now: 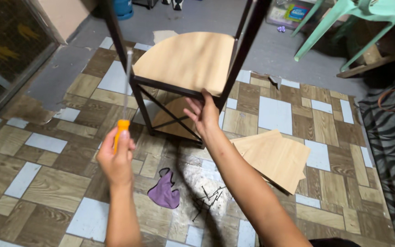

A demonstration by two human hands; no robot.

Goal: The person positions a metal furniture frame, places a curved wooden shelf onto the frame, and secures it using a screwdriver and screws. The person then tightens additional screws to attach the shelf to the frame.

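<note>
Left hand [115,160] gripping orange-handled screwdriver [125,98], shaft upright. Right hand [203,114] touching front edge of quarter-round wooden shelf [186,59] in black metal frame [142,98].

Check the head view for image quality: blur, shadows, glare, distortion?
Head view: mostly sharp; the screwdriver shaft in the left hand is faintly streaked. Hard light from above throws a dark arm shadow across the tiled floor between purple cloth and screws, with a washed-out patch there. Corners fall dark; shelf frame legs splay from wide-angle distortion. Right hand is crisp.
</note>
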